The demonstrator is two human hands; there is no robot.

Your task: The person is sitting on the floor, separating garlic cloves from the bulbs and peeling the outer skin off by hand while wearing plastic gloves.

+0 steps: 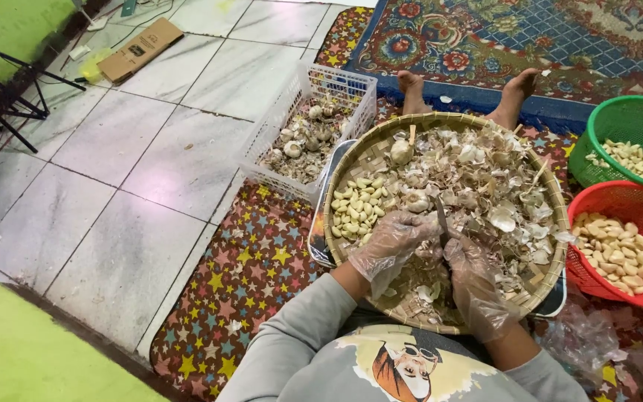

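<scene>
Both gloved hands meet over the tray [537, 175]: left hand [390, 242] clenched on something hidden, right hand [474, 272] gripping a half-hidden knife [440, 216].

Floor [135, 141]: pale marbled tiles with dark joints, evenly lit. A star-patterned mat [251, 272] adjoins a floral carpet [530, 37]. A flattened cardboard box [140, 49] lies far left. Black legs, possibly a tripod [9, 97], stand beside a green wall [1, 30].

Cardboard box [141, 49] and tripod [5, 89] on tiled floor [113, 193]
</scene>
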